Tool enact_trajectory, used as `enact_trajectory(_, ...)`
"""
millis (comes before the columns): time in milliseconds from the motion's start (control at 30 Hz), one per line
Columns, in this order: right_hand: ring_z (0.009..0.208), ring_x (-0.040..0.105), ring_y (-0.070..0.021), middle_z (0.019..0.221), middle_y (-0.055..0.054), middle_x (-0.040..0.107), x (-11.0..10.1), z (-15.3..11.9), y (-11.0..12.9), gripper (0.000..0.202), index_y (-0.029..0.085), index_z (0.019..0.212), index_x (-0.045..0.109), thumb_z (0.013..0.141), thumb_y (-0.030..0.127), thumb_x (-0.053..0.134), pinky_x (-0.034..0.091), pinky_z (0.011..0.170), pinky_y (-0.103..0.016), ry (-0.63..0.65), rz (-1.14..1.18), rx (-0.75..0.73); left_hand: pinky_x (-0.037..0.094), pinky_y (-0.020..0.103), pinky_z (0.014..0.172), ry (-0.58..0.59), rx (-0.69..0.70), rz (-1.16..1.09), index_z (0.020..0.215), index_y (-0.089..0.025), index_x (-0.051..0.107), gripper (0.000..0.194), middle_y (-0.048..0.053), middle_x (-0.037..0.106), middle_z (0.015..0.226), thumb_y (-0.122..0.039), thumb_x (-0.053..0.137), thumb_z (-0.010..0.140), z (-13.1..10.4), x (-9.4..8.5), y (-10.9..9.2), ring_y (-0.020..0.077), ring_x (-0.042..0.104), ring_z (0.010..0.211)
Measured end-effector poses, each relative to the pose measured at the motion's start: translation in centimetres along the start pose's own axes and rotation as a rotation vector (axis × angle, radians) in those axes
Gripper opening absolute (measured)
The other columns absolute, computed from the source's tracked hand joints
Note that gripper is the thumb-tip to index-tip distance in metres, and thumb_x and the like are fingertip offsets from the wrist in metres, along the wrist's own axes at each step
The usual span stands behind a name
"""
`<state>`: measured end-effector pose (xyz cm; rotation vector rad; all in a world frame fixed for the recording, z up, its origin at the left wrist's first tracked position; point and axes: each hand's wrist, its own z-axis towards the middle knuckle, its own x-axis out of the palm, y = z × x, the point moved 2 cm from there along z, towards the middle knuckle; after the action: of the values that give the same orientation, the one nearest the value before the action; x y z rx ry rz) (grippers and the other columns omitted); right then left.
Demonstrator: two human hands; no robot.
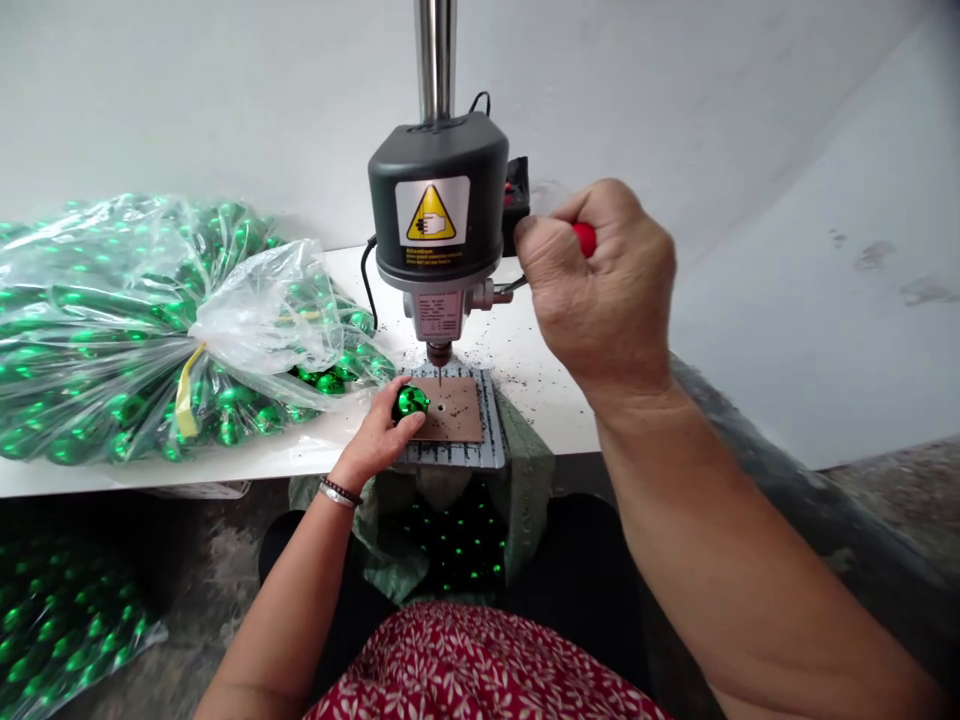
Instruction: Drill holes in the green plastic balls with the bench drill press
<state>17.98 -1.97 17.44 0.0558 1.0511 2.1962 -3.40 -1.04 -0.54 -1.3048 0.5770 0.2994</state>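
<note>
A shiny green Christmas bauble [412, 401] is held between the thumb and fingers of my left hand [382, 425]. It rests over the left part of a brown board [457, 425] on the drill press base [491, 450], left of a small hole in the board. Above that hole hangs the thin drill bit [440, 375], apart from the bauble. My right hand [600, 285] is raised and closed round the drill press lever, whose red knob [584, 239] shows between the fingers. The dark drill press head [439, 200] bears a yellow warning label.
Left on the white table [300, 460] lies a tied clear plastic bag [127, 340] full of green baubles. Dark shavings are scattered round the base. Below the table edge, an open green sack [529, 490] holds more baubles; another bag [67, 610] stands lower left.
</note>
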Motion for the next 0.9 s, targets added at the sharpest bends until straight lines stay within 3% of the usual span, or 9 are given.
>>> enact_trajectory(100, 0.057, 0.028, 0.0010, 0.059, 0.008, 0.032, 0.0, 0.0, 0.1, 0.026, 0.015, 0.070, 0.043, 0.088, 0.031, 0.053, 0.031, 0.069, -0.019, 0.009, 0.006, 0.008, 0.039, 0.046, 0.114, -0.036, 0.071, 0.110, 0.133, -0.019, 0.052, 0.059, 0.013, 0.059, 0.137, -0.029, 0.068, 0.078, 0.7, 0.3, -0.4, 0.0292, 0.052, 0.131)
enact_trajectory(267, 0.058, 0.028, 0.0003, 0.059, 0.008, 0.031, 0.0, 0.1, 0.1, 0.025, 0.016, 0.071, 0.042, 0.088, 0.031, 0.053, 0.032, 0.071, -0.020, 0.018, -0.002, 0.013, 0.052, 0.038, 0.092, -0.066, 0.021, 0.159, 0.116, -0.018, 0.056, 0.051, 0.005, 0.067, 0.110, -0.024, 0.075, 0.069, 1.8, 1.0, -0.9, 0.0223, 0.064, 0.099)
enact_trajectory(367, 0.058, 0.028, 0.0000, 0.059, 0.008, 0.030, 0.0, 0.0, 0.0, 0.025, 0.016, 0.072, 0.043, 0.088, 0.032, 0.052, 0.032, 0.071, -0.020, 0.027, -0.006, 0.013, 0.052, 0.036, 0.087, -0.064, 0.030, 0.174, 0.110, -0.019, 0.058, 0.046, 0.003, 0.067, 0.104, -0.019, 0.075, 0.067, 2.3, 1.3, -1.1, 0.0204, 0.063, 0.094)
enact_trajectory(667, 0.063, 0.034, -0.0017, 0.065, 0.006, 0.032, -0.2, 0.2, 0.0, 0.027, 0.018, 0.074, 0.040, 0.091, 0.038, 0.044, 0.030, 0.072, -0.020, 0.064, -0.074, 0.003, 0.042, 0.048, 0.113, -0.047, 0.081, 0.250, 0.126, -0.018, 0.060, 0.062, 0.013, 0.062, 0.133, -0.016, 0.075, 0.067, 3.0, 1.8, -0.5, 0.0292, 0.057, 0.125)
enact_trajectory(900, 0.060, 0.024, -0.0075, 0.060, 0.004, 0.031, -0.1, 2.6, 0.7, 0.035, 0.019, 0.068, 0.035, 0.091, 0.042, 0.048, 0.025, 0.066, -0.024, 0.115, -0.220, 0.060, 0.041, 0.050, 0.114, -0.053, 0.036, 0.163, 0.135, -0.020, 0.057, 0.065, 0.011, 0.063, 0.135, -0.020, 0.071, 0.072, 2.7, 1.8, 0.0, 0.0298, 0.057, 0.128)
